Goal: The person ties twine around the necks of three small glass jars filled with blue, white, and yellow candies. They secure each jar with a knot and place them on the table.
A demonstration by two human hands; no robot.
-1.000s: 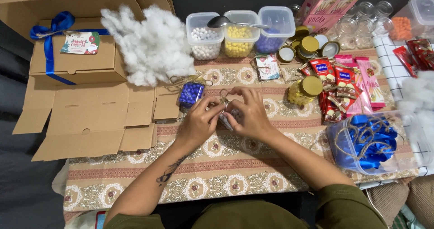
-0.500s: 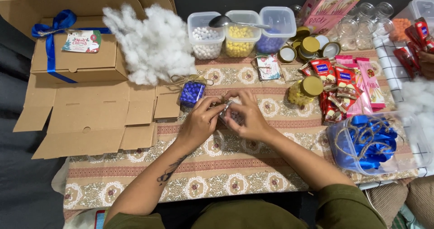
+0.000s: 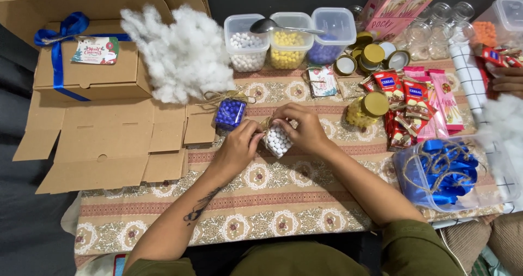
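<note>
Patterned tabletop point(image 3: 283, 210), w/ a small jar of white beads point(image 3: 278, 141) mid-cloth. Left hand point(image 3: 235, 149) & right hand point(image 3: 300, 128) both pinch it, fingers apparently on twine at its top. Blue-bead jar point(image 3: 230, 113) just beside.

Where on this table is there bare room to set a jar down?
Bare cloth near the front edge, between the forearms. Another patch between flat cardboard and left hand. Crowded: the back tubs, lids and right-side snack packets.
</note>
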